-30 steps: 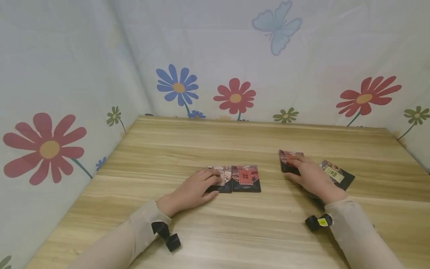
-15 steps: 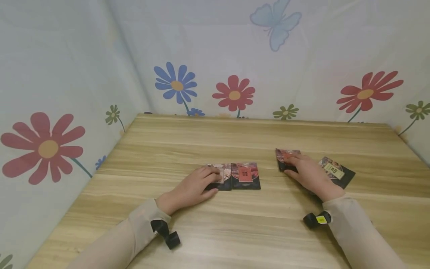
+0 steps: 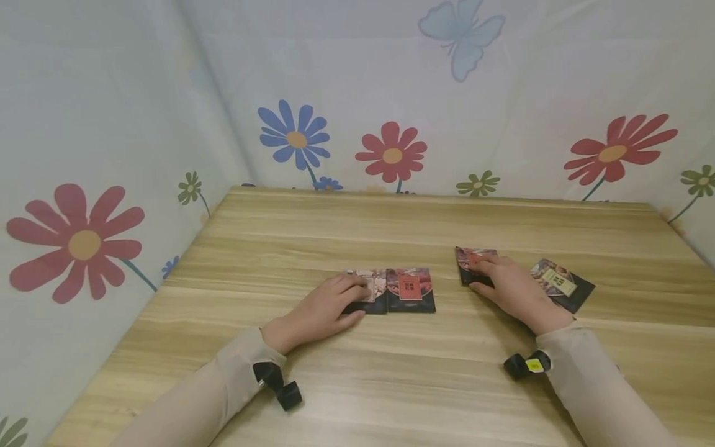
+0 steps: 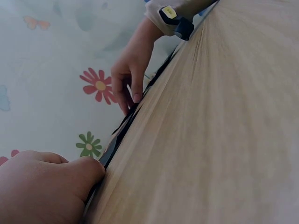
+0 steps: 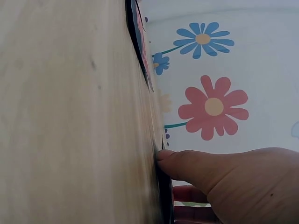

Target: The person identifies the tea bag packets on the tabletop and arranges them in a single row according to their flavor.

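Flat dark packets printed with food pictures lie on the wooden table (image 3: 357,233). My left hand (image 3: 324,307) rests over a pale-labelled packet (image 3: 378,301), covering its left part, with the thumb at the near edge. Edge to edge with it on the right lies a red-labelled packet (image 3: 410,292). Farther right, my right hand (image 3: 514,288) presses its fingers on another red-labelled packet (image 3: 465,270). The right thumb (image 5: 175,161) is right at that packet's near edge in the right wrist view. In the left wrist view, the right fingers (image 4: 122,95) point down onto the packet.
A yellow-labelled packet (image 3: 563,285) lies slanted to the right of the right hand, partly hidden by it. Behind the table hangs a white curtain (image 3: 341,68) with flowers and a butterfly. Black wrist cameras are strapped over both sleeves (image 3: 586,366).
My right hand has slid its red-labelled packet a little to the left, closer to the pair. The left hand and its packet stay in place; the head view has shifted slightly.
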The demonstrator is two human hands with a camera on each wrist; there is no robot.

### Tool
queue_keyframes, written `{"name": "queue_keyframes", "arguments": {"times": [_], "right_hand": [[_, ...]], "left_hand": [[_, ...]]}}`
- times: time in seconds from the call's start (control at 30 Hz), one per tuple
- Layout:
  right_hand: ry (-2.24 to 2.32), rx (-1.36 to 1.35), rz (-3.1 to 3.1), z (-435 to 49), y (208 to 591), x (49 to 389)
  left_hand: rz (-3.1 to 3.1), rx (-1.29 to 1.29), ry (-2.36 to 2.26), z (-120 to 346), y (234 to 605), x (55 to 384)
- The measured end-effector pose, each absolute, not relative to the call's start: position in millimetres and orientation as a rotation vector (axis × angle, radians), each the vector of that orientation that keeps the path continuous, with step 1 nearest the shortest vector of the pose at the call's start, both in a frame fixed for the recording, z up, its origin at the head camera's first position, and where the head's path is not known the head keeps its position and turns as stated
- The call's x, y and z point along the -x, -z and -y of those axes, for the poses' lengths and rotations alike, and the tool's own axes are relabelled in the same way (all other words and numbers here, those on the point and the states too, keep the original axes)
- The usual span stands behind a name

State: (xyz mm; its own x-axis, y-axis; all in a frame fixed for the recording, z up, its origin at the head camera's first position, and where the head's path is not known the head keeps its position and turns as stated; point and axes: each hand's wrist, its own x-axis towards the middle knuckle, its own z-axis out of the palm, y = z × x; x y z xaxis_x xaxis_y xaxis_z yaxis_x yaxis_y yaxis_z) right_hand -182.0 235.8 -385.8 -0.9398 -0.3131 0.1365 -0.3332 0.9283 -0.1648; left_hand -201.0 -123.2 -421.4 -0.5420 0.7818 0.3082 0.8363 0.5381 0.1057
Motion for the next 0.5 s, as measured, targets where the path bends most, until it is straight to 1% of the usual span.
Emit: {"name": "queue_keyframes", "arguments": {"times": [0.5], "right_hand": [[-0.322,-0.585,2.957,-231.8,383.2,181.0]], "left_hand": [[2.577,1.364,0.345,122.2,419.6,200.5]]}}
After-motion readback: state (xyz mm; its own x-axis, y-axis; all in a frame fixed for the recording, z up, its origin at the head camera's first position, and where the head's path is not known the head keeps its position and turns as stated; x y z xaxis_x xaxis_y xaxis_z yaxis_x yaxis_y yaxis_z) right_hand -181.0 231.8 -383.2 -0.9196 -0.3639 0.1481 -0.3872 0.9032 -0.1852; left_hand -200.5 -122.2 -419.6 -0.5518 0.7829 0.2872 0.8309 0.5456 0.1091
